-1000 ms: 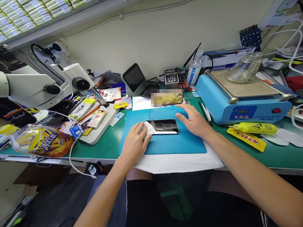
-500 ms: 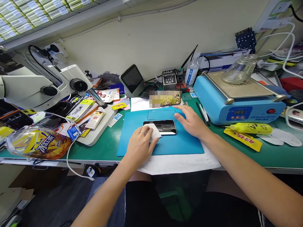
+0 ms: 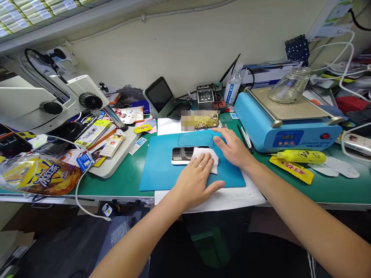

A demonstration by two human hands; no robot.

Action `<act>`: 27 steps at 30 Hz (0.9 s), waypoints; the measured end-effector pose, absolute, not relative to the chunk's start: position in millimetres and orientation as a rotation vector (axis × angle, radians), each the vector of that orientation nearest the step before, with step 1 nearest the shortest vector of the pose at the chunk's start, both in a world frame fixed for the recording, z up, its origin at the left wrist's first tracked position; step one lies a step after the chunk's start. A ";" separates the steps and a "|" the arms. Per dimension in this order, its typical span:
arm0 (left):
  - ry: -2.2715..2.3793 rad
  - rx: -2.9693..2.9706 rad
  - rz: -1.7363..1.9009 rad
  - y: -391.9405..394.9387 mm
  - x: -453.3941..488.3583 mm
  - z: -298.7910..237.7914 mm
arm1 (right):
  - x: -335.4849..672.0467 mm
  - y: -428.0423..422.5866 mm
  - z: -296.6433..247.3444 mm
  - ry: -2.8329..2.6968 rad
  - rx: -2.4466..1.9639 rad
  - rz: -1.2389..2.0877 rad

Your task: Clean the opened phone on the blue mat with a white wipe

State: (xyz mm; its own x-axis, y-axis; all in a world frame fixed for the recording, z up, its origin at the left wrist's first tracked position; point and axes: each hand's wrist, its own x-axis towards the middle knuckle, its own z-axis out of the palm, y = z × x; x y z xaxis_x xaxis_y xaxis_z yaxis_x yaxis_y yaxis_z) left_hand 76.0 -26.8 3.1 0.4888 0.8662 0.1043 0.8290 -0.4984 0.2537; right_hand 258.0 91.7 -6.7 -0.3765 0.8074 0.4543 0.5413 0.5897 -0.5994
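Note:
A phone (image 3: pixel 182 155) lies face up on a blue mat (image 3: pixel 162 177), its dark glossy screen reflecting light. My left hand (image 3: pixel 196 178) holds a folded white wipe (image 3: pixel 213 159) under its fingers, pressed onto the right half of the screen; the thumb sticks out to the right. That end of the phone is hidden by the wipe and fingers. My right hand (image 3: pixel 232 147) is open, resting at the mat's right side with its fingertips near a clear, dark-edged screen-shaped sheet (image 3: pixel 194 139) behind the phone.
A blue separator machine (image 3: pixel 290 127) bearing a glass jar (image 3: pixel 290 87) stands right, with a yellow tube (image 3: pixel 303 156) in front. At left are a microscope (image 3: pixel 84 92) and a drink bottle (image 3: pixel 43 175). Behind the mat sits a small display (image 3: pixel 160 95).
My left hand has slid the wipe from the phone's left end to its right end, and its fingers have straightened. The right hand stays nearly in place. The view has shifted slightly.

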 end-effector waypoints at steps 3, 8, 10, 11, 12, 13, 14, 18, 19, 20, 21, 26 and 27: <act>1.621 2.539 0.292 -24.3 50.3 1.2 | 256.5 90.6 -5.3 -2.076 -1.067 0.468; 1.777 2.469 0.261 2.3 59.7 -0.6 | 252.9 90.0 -4.4 -2.083 -1.049 0.484; 1.674 2.512 0.266 3.1 79.7 0.5 | 254.3 91.0 -5.6 -2.070 -1.059 0.483; 1.622 2.532 0.269 -0.1 87.5 1.2 | 255.4 91.7 -6.4 -2.063 -1.066 0.483; 1.576 2.546 0.273 -5.5 92.0 1.8 | 256.6 92.4 -7.2 -2.056 -1.073 0.483; 1.542 2.554 0.278 -12.1 92.3 2.1 | 257.7 93.1 -7.9 -2.050 -1.078 0.484; 1.521 2.558 0.281 -19.1 88.3 2.1 | 258.4 93.5 -8.3 -2.047 -1.081 0.488; 1.610 2.537 0.269 -32.3 46.3 -0.6 | 257.5 92.7 -7.3 -2.052 -1.083 0.504; 1.678 2.512 0.272 -29.5 37.4 -1.4 | 256.6 92.2 -6.6 -2.055 -1.086 0.508; 1.741 2.484 0.276 -24.8 32.2 -1.9 | 255.7 91.8 -5.9 -2.058 -1.089 0.512; 1.791 2.457 0.282 -19.1 31.8 -2.3 | 255.1 91.6 -5.4 -2.057 -1.092 0.513; 1.658 2.485 0.317 -5.9 79.0 -0.9 | 256.4 93.3 -6.7 -2.040 -1.092 0.509; 1.604 2.508 0.326 -9.1 87.4 -0.4 | 257.4 93.9 -7.3 -2.035 -1.095 0.507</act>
